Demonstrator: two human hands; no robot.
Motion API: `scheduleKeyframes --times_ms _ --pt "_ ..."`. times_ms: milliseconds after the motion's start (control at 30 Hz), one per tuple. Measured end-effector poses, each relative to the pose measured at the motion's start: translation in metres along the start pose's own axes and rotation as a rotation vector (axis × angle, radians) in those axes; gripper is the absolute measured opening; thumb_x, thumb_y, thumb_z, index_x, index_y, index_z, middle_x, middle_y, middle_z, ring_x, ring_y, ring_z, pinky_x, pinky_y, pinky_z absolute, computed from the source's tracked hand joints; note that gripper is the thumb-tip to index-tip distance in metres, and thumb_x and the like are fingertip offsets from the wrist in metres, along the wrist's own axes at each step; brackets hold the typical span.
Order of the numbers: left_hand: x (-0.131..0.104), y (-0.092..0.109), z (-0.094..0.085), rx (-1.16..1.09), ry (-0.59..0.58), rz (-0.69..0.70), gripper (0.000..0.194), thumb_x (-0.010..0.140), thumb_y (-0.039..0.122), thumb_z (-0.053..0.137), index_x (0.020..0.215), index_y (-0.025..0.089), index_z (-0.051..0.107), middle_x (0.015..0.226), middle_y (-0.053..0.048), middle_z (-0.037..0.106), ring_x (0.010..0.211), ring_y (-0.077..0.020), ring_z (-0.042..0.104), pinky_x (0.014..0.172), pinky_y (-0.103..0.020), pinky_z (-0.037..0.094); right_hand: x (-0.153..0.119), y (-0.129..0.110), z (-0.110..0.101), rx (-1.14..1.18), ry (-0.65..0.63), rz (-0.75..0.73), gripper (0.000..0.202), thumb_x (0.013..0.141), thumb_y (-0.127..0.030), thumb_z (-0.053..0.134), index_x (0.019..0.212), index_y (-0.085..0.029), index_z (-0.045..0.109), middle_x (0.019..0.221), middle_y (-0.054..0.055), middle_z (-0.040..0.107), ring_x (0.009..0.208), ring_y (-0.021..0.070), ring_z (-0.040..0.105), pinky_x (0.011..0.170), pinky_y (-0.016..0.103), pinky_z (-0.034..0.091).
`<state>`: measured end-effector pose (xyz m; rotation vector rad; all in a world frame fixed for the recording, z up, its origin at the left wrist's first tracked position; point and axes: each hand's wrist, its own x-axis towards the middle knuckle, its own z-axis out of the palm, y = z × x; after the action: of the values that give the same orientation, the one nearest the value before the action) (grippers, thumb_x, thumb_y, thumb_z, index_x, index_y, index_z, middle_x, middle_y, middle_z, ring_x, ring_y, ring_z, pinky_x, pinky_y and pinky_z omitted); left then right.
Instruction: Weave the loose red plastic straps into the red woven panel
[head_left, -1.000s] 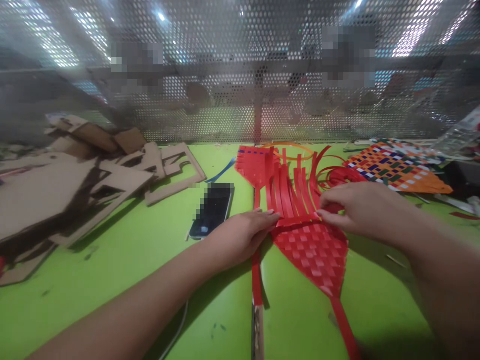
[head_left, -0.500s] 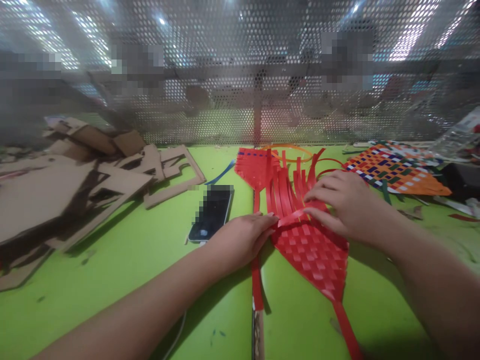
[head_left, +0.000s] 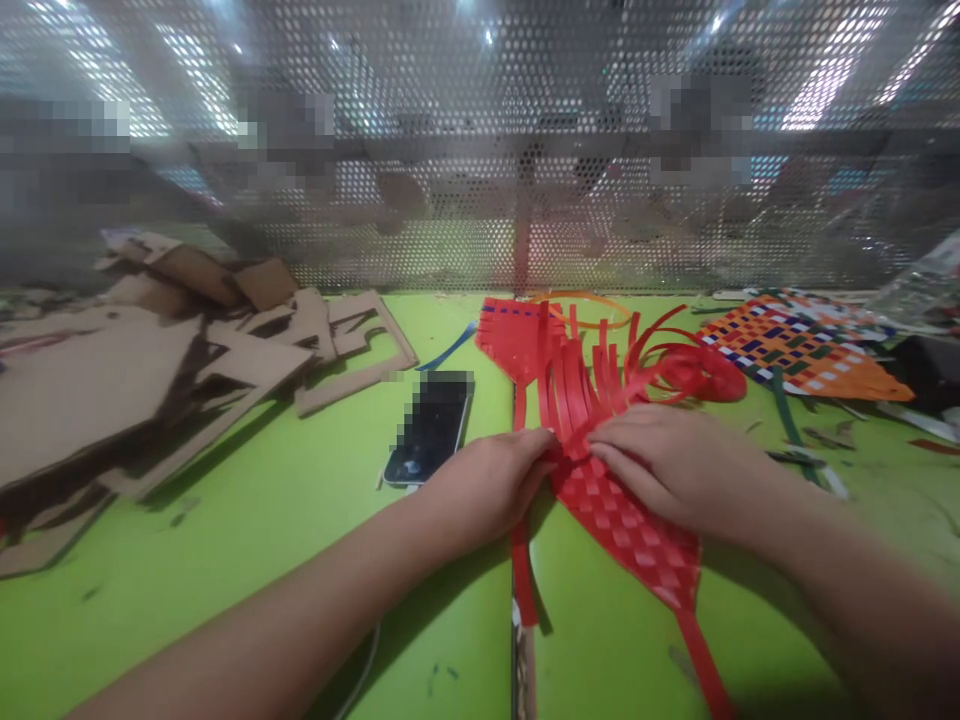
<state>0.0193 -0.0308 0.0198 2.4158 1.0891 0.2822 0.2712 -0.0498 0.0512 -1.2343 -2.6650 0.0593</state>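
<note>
A red woven piece (head_left: 637, 530) lies on the green table, its loose strips (head_left: 574, 385) fanning out toward the back. My left hand (head_left: 499, 480) pinches the weave at its left upper edge. Just right of it, my right hand (head_left: 667, 460) has its fingers closed together on a red strip crossing the weave. That strip leads up to a loose red coil (head_left: 694, 372) behind my right hand. Part of the weave is hidden under the right hand. Behind sits a smaller red woven piece (head_left: 517, 340) with a blue dashed line.
A phone (head_left: 429, 430) with a cable lies by my left hand. Cardboard pieces (head_left: 255, 370) heap at the left. An orange checkered weave (head_left: 802, 345) and a black object (head_left: 926, 372) lie at the right. A perforated metal screen (head_left: 465, 200) stands behind.
My right hand has moved down and slightly left, closer to my left hand. The red coil behind it has come into view. The left hand stays at the weave's edge.
</note>
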Motion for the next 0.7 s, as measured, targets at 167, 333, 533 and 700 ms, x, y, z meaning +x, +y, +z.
scheduleKeyframes --times_ms 167,333,533,700 --pt "0.000 0.001 0.000 0.018 0.001 -0.045 0.015 0.111 0.032 0.045 0.112 0.023 0.057 0.098 -0.007 0.077 0.080 -0.0265 0.073 0.068 -0.031 0.047 0.009 0.007 0.012 0.138 0.048 0.113 0.039 0.107 -0.028 0.047 0.128 -0.020 0.078 0.128 0.013 0.081 0.110 0.0297 0.077 0.097 0.045 0.060" --pt "0.001 0.003 0.000 0.059 -0.012 -0.068 0.012 0.110 0.033 0.045 0.108 0.024 0.054 0.093 -0.006 0.075 0.078 -0.0269 0.072 0.064 -0.031 0.043 0.017 0.004 0.028 0.461 0.061 0.404 0.044 0.102 -0.025 0.057 0.145 -0.023 0.068 0.129 0.012 0.081 0.109 0.0289 0.079 0.098 0.046 0.061" --pt "0.002 0.005 -0.001 0.069 -0.025 -0.079 0.013 0.110 0.033 0.044 0.111 0.024 0.054 0.098 -0.008 0.076 0.082 -0.0282 0.073 0.068 -0.032 0.046 0.031 0.004 0.039 0.911 0.083 0.619 0.048 0.091 -0.013 0.065 0.138 -0.022 0.063 0.110 0.010 0.082 0.090 0.0237 0.080 0.085 0.038 0.064" --pt "0.002 0.006 -0.002 0.074 -0.018 -0.094 0.018 0.112 0.034 0.038 0.109 0.024 0.054 0.090 -0.006 0.075 0.076 -0.0271 0.072 0.063 -0.031 0.043 0.039 -0.002 0.032 0.801 0.065 0.639 0.041 0.088 -0.014 0.066 0.129 -0.020 0.068 0.074 0.002 0.078 0.070 0.0221 0.076 0.064 0.031 0.059"
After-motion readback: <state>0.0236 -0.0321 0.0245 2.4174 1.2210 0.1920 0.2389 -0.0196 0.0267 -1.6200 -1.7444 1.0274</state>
